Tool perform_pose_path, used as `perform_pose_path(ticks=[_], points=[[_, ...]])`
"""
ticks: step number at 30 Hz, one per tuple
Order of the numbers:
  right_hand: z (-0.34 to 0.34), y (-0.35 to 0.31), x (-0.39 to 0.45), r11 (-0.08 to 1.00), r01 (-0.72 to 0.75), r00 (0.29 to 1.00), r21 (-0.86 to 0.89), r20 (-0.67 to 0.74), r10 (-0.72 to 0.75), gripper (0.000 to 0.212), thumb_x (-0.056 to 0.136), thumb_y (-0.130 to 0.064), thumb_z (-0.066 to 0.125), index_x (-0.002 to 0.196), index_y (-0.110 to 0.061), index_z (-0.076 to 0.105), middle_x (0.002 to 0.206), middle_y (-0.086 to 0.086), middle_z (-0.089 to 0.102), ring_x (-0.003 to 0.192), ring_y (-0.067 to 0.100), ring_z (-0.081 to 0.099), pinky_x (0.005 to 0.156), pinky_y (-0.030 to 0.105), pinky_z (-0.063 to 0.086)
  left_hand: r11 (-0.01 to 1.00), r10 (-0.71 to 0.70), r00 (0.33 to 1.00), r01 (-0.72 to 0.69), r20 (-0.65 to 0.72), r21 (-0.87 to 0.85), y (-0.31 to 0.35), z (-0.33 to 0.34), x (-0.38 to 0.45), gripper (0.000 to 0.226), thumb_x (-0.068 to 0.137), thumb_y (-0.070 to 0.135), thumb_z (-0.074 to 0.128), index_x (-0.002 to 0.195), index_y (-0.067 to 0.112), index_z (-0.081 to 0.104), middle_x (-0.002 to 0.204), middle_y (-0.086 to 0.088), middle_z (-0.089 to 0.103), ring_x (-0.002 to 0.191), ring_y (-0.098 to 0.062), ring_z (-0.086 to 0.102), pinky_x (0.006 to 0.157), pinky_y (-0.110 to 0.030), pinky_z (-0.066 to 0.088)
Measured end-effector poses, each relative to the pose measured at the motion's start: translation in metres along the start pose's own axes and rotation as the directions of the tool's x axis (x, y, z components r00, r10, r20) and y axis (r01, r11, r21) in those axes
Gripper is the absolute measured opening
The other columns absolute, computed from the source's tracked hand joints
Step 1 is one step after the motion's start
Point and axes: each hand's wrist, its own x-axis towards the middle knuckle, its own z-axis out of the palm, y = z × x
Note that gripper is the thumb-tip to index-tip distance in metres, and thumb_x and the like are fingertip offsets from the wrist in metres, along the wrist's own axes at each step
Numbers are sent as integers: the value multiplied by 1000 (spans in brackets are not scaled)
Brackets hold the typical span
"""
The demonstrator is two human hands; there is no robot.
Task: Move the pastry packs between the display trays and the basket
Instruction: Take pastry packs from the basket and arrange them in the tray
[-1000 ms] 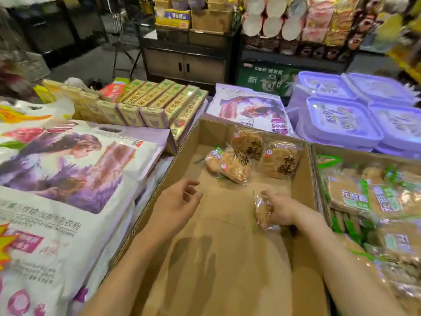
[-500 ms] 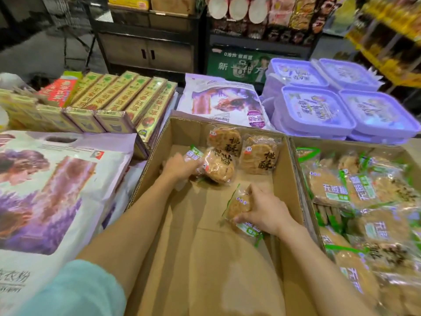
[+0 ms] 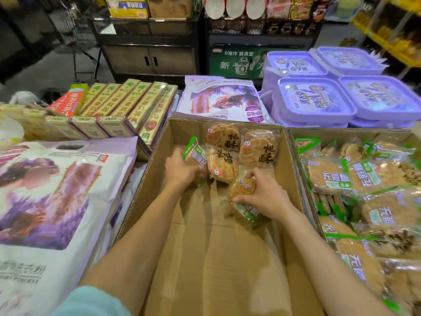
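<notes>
In the cardboard tray [image 3: 159, 179], both hands' fingers grasp green-trimmed pastry packs: left [image 3: 178, 171], right [image 3: 262, 197].

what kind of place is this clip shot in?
Most likely a grocery shop floor. Open brown cardboard display trays hold clear-wrapped pastry packs, stacked lilac plastic tubs sit beside them, and stocked dark shelving stands behind.

The display table is almost wholly covered, its own top hardly visible. On it sit an open cardboard tray [image 3: 157, 179] in the middle, a second cardboard tray [image 3: 296, 156] touching its right side, purple detergent bags [image 3: 45, 201] at left, gold boxes [image 3: 127, 106] behind them, and stacked purple tubs [image 3: 314, 99] at the far right.
</notes>
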Motion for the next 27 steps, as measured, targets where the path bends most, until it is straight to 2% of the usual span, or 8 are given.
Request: perform_pose_path(ticks=[3, 6, 10, 12, 15, 20, 23, 27], points=[[-5, -4, -5, 954, 39, 998, 296, -61, -22, 65, 63, -59, 88, 110, -32, 51, 109, -12, 67, 97, 14, 66, 87, 42, 54, 993, 113, 988, -117, -105, -24, -6, -35, -41, 46, 65, 26, 88, 98, 26, 55, 85, 2, 68, 84, -18, 67, 77, -41, 55], [-11, -15, -14, 813, 65, 995, 579, -95, -11, 57, 66, -43, 92, 106, -28, 53, 104, -9, 70, 95, 12, 69, 86, 36, 56, 977, 121, 972, -153, -203, -151, -4, -71, -96, 53, 70, 18, 89, 106, 25, 52, 84, 9, 65, 67, 6, 66, 57, -17, 52], [-18, -33, -45, 644, 80, 995, 761, -98, -7, 59, 73, -31, 89, 118, -23, 50, 113, -4, 60, 94, 15, 70, 75, 33, 58, 849, -15, 962, -132, -273, -511, 1, -97, -172, 50, 70, 4, 89, 107, 14, 58, 80, -5, 73, 57, -1, 65, 49, -18, 50], [-21, -36, -72, 538, 109, 994, 836, -98, -49, 58, 76, -22, 86, 121, -16, 50, 115, 4, 64, 78, 6, 72, 59, 27, 57, 672, -52, 983, -96, -177, -734, 1, -100, -206, 48, 71, -2, 86, 108, 11, 57, 87, -12, 77, 64, -17, 71, 52, -32, 57], [-27, -34, -127, 468, 165, 986, 868, -153, -64, 59, 66, -30, 85, 116, -18, 55, 115, 9, 70, 85, 6, 73, 68, 27, 60, 562, -14, 996, -65, -88, -824, 1, -102, -244, 58, 61, 22, 95, 109, 15, 62, 106, -18, 75, 96, -37, 72, 90, -63, 54], [-17, -3, -250, 502, 242, 909, 830, -375, 182, 67, 51, -59, 93, 107, -39, 62, 127, 6, 67, 126, 26, 60, 105, 52, 49, 558, 188, 981, -71, 43, -827, 14, -95, -310, 47, 66, 19, 88, 105, 16, 61, 92, -5, 78, 79, -18, 72, 74, -37, 58], [-3, 22, -346, 509, 247, 789, 825, -475, 388, 59, 64, -38, 92, 112, -27, 60, 111, 6, 73, 109, 25, 69, 96, 49, 55, 535, 312, 909, 74, 278, -842, 18, -78, -360, 38, 73, 18, 76, 107, 18, 58, 89, -9, 78, 66, -15, 70, 54, -27, 57], [20, 60, -482, 486, 217, 584, 847, -511, 631, 46, 69, -25, 84, 108, -25, 58, 98, 3, 74, 83, 14, 73, 75, 34, 60, 592, 422, 757, 187, 499, -784, 13, -37, -445, 28, 76, 18, 74, 100, 21, 59, 88, -7, 78, 69, -14, 70, 59, -27, 59]])
